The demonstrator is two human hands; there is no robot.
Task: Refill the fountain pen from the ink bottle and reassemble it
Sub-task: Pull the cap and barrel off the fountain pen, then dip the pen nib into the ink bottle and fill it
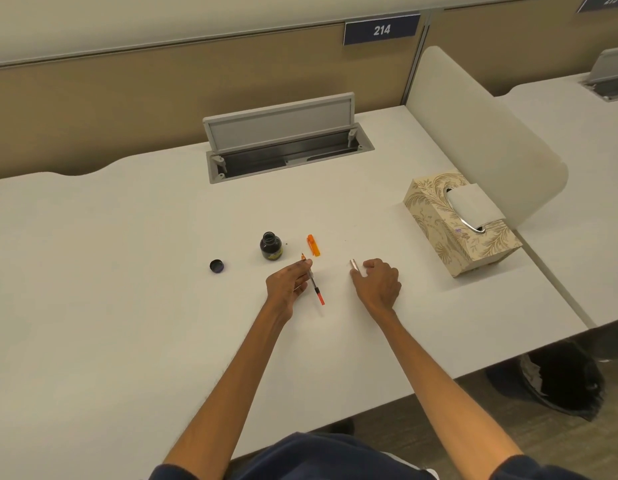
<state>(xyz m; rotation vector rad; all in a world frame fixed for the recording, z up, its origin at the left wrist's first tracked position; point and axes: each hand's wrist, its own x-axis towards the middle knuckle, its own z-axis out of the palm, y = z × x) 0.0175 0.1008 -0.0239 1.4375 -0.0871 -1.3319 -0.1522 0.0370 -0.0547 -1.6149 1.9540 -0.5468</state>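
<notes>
An open ink bottle (271, 246) stands on the white desk (127, 271), its dark lid (217, 266) lying to the left. My left hand (288, 282) grips the pen's nib section with its converter (316, 291), nib pointing up toward the bottle and the red end toward me. An orange pen cap (313, 245) lies to the right of the bottle. My right hand (378, 280) rests on the desk, fingers closed around a silvery pen barrel (354, 264) whose end sticks out to the left.
A patterned tissue box (435, 216) sits at the right. An open grey cable hatch (283, 140) is set into the desk at the back. A white divider panel (474, 133) rises on the right. A dark bag (560, 379) lies on the floor.
</notes>
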